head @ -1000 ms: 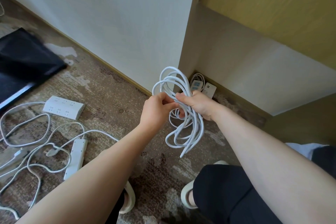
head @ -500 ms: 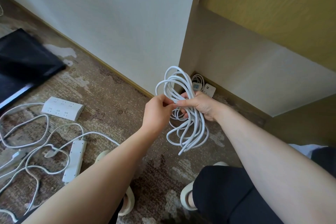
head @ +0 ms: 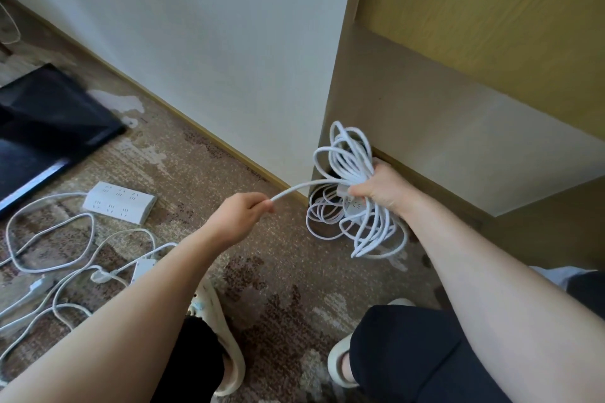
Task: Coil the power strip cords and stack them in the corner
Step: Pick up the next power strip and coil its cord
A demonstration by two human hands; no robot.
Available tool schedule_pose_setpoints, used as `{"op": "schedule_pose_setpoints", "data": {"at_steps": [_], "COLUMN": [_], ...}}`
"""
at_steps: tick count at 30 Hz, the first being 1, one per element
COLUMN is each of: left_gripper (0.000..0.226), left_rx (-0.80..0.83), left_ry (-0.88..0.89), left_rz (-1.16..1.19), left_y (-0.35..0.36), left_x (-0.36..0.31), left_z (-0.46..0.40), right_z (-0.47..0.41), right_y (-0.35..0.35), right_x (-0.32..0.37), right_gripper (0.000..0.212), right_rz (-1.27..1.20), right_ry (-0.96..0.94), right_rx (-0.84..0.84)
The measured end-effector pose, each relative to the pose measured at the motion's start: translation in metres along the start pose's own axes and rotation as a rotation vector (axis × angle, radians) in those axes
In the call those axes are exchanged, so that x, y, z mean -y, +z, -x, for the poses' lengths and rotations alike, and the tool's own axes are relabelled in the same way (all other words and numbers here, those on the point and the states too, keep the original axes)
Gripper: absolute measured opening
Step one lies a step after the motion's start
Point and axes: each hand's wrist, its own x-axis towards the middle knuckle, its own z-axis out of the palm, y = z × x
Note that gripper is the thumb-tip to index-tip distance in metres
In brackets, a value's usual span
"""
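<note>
My right hand (head: 381, 188) grips a bundle of white coiled cord (head: 350, 157) in the air near the corner where the wall meets the wooden cabinet. A white power strip body (head: 355, 206) hangs just under that fist. My left hand (head: 247, 211) pinches the free end of the same cord, which stretches taut between both hands. On the floor behind the bundle lies another coil of cord (head: 322, 216) in the corner. To the left, a wide white power strip (head: 118, 202) and a narrower strip (head: 142, 270) lie among loose, tangled cords (head: 52, 239).
A black flat panel (head: 45, 137) lies on the carpet at the far left. My two feet in pale slippers (head: 222, 347) stand at the bottom, with dark shorts over my knees. The wooden cabinet (head: 458, 108) rises at the right.
My left hand has pulled away to the left, drawing a length of cord out of the bundle. My right hand has shifted right toward the corner, still holding the coil.
</note>
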Motion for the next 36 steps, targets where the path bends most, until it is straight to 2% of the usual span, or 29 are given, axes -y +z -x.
{"op": "schedule_pose_setpoints", "data": {"at_steps": [2, 4, 7, 12, 17, 21, 24, 26, 27, 30, 33, 36], "left_gripper": [0.025, 0.026, 0.027, 0.025, 0.024, 0.024, 0.024, 0.022, 0.022, 0.022, 0.024, 0.027], "left_rx": [-0.105, -0.176, -0.216, -0.107, -0.036, -0.027, -0.215, -0.363, -0.374, -0.238, -0.095, -0.053], "left_ry": [0.069, 0.112, 0.079, 0.016, -0.007, -0.037, 0.003, 0.034, 0.033, -0.014, -0.092, -0.187], "left_rz": [0.102, 0.188, 0.137, 0.077, 0.03, -0.038, -0.056, 0.092, 0.206, 0.421, 0.334, 0.187], "left_y": [0.003, 0.006, 0.004, -0.006, -0.027, -0.059, -0.079, -0.077, -0.07, -0.04, -0.01, 0.007], "left_x": [-0.01, -0.022, -0.025, 0.002, 0.037, 0.048, 0.032, 0.011, 0.0, -0.028, -0.037, -0.029], "left_z": [-0.003, -0.007, -0.01, -0.004, 0.01, 0.023, 0.027, 0.026, 0.025, 0.021, 0.015, 0.007], "right_z": [0.002, 0.003, 0.004, 0.002, 0.002, 0.005, 0.004, 0.003, 0.004, 0.004, 0.004, 0.004], "right_y": [0.011, 0.021, 0.025, 0.012, -0.006, -0.006, -0.001, 0.005, 0.009, 0.019, 0.022, 0.02], "right_x": [0.003, 0.006, 0.008, 0.008, 0.003, 0.001, 0.003, 0.006, 0.008, 0.009, 0.008, 0.008], "right_gripper": [0.018, 0.011, 0.013, 0.019, 0.027, 0.022, 0.026, 0.032, 0.034, 0.04, 0.039, 0.029], "right_rz": [0.07, 0.02, -0.129, -0.166, -0.202, -0.189, -0.142, -0.096, -0.083, -0.09, -0.125, -0.164], "right_ry": [-0.021, -0.041, -0.056, -0.032, 0.003, 0.009, 0.008, 0.005, 0.003, 0.012, 0.014, -0.026], "right_rx": [0.026, 0.017, -0.011, -0.042, -0.196, -0.24, -0.273, -0.265, -0.251, -0.233, -0.241, -0.185]}}
